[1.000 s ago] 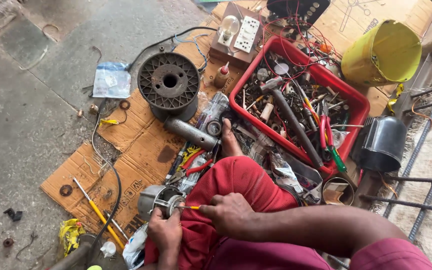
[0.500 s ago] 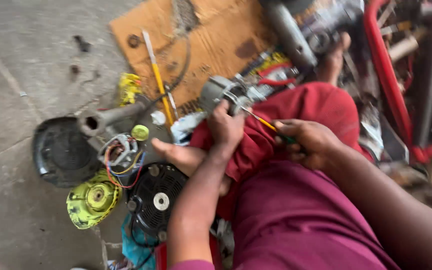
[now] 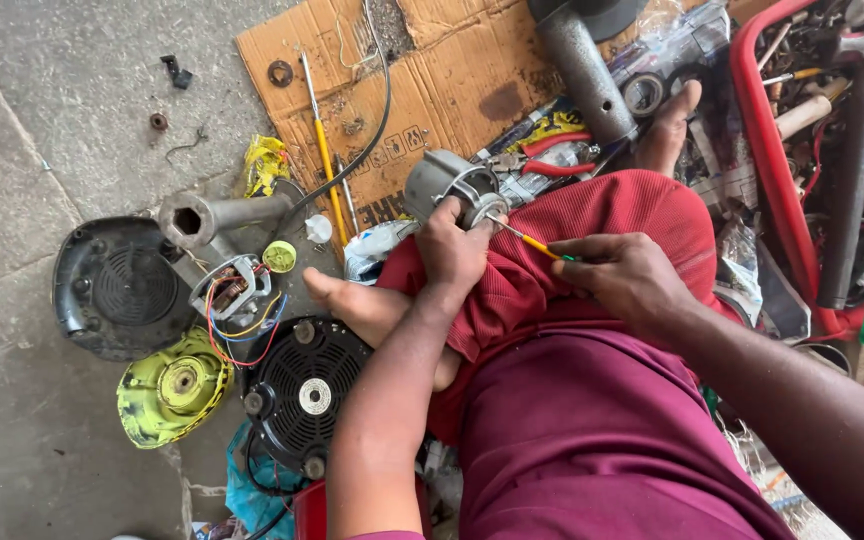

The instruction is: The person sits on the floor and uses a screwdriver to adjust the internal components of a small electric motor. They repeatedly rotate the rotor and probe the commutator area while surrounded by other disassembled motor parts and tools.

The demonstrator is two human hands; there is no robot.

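My left hand [image 3: 452, 250] grips a grey metal motor housing [image 3: 444, 180] and steadies it against my red-clothed knee. My right hand [image 3: 624, 275] holds a thin yellow-handled screwdriver [image 3: 524, 238], whose tip points into the housing just beside my left thumb. Both hands rest over my bent leg, and my bare foot [image 3: 352, 305] lies below the left forearm.
Cardboard [image 3: 452, 60] on the concrete floor carries a long yellow screwdriver [image 3: 324, 150], a black cable and red pliers [image 3: 552, 150]. At left lie a grey tube [image 3: 222, 215], black covers [image 3: 117, 285], a yellow-green part [image 3: 172, 385] and a wired coil [image 3: 237, 295]. A red crate [image 3: 767, 150] of tools sits right.
The view has swung down and left from the red crate toward my lap. My hands have stayed on the motor housing and screwdriver, and the fan covers at left have come into view.
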